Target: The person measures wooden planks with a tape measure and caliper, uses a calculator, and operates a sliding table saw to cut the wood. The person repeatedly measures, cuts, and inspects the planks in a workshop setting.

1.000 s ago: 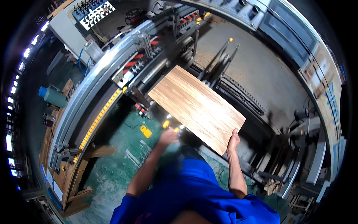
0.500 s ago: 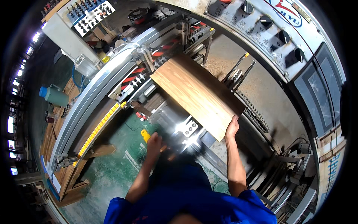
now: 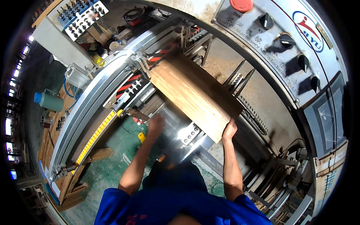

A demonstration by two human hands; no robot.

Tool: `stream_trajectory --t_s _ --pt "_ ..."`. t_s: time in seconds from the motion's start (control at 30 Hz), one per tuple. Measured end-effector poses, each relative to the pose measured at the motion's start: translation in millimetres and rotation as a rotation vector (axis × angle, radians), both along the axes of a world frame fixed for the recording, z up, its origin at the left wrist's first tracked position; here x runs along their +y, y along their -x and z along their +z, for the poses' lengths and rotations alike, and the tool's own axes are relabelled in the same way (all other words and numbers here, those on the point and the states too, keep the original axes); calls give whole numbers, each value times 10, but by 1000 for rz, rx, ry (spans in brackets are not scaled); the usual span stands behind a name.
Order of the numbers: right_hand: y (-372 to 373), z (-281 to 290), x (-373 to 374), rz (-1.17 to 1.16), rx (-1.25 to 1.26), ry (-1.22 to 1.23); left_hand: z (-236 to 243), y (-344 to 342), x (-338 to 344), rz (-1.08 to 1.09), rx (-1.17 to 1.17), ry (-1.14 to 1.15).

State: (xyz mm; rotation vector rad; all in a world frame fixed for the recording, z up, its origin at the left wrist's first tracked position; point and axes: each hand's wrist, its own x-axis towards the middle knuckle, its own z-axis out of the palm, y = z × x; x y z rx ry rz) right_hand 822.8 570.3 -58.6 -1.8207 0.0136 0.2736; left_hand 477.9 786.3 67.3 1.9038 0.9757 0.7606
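Head view: my right hand (image 3: 229, 130) grips the wooden board (image 3: 189, 99) at its near end. From that hand the board extends forward and leftward, beyond the left hand (image 3: 156, 125), which is blurred; I cannot tell whether its fingers are closed. For steady control, I should support the far end left-handed and guide all fingers clear of the metal block (image 3: 188, 135) between the hands.

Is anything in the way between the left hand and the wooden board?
Nothing visible blocks the left hand from the wooden board; only grey machine metal shows in the gap. The right hand holds the board's right end.
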Motion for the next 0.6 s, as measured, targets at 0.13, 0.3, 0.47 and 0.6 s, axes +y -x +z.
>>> stream_trajectory --t_s 0.13,0.3,0.47,0.6 --pt "110 145 199 1 33 -2 -1187 367 166 -80 228 -305" --pt "-21 32 65 13 60 96 -1274 423 97 -18 232 -117" --pt "-88 -53 39 -9 83 76 -1020 378 77 28 272 73" --pt "152 632 327 111 -744 689 -794 362 11 14 303 -11"
